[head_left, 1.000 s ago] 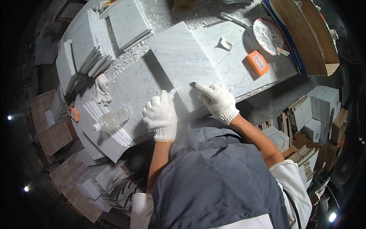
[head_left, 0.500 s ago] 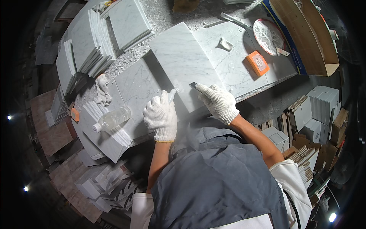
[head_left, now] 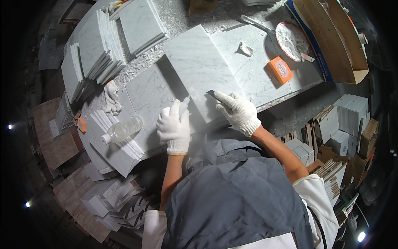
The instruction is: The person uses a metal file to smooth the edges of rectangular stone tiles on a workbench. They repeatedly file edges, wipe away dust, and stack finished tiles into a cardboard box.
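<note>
Tile point(head_left: 203, 62) lies across dusty bench point(head_left: 182, 16), boxes point(head_left: 350, 112) stacked nearby, both grips point(head_left: 173, 129) point(head_left: 237, 109) pinching tools point(head_left: 185, 106) point(head_left: 211, 93).

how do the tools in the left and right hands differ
The left hand holds a whitish tool, the right hand a dark-tipped tool. The whitish tool points up and rightward in the picture, the dark-tipped tool up and leftward. Both are partly hidden by white gloves.

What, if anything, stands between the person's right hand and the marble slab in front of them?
Nothing visible does. The right hand is at the near right edge of the marble slab, with just the dark blade it holds showing at its fingertips. The orange box and clear bottle lie off to either side.
</note>
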The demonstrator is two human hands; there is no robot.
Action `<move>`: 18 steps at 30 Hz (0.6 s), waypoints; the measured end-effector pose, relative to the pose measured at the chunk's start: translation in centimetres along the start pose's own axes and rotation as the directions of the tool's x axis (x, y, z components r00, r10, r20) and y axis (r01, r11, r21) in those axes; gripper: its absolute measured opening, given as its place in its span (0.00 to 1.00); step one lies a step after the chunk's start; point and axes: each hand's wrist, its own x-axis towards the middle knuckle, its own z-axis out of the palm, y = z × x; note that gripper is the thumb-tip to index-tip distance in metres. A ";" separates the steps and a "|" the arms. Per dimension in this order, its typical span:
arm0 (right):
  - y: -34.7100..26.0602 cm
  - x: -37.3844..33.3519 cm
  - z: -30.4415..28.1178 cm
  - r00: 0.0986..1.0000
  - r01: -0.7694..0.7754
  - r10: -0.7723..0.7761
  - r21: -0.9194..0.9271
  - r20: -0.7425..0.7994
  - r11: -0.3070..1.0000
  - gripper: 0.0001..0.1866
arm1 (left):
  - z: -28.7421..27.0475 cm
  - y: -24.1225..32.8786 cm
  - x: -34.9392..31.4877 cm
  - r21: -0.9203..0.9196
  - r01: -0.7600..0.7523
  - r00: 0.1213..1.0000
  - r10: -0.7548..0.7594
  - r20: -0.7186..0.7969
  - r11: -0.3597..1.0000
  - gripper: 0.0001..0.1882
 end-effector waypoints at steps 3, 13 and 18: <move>0.2 -0.4 -0.3 1.000 -0.002 0.002 0.187 0.000 0.982 0.23 | 1.1 -1.9 0.5 -0.569 0.137 0.987 -0.162 0.006 0.811 0.27; 0.3 -2.9 0.5 0.925 -0.379 0.249 0.711 0.286 0.592 0.28 | 5.2 -8.4 8.2 -0.847 0.177 0.902 -0.427 -0.064 0.501 0.25; 0.3 -3.0 0.5 0.928 -0.374 0.255 0.693 0.273 0.617 0.28 | 7.3 -9.4 8.7 -0.859 0.188 0.896 -0.442 -0.049 0.476 0.27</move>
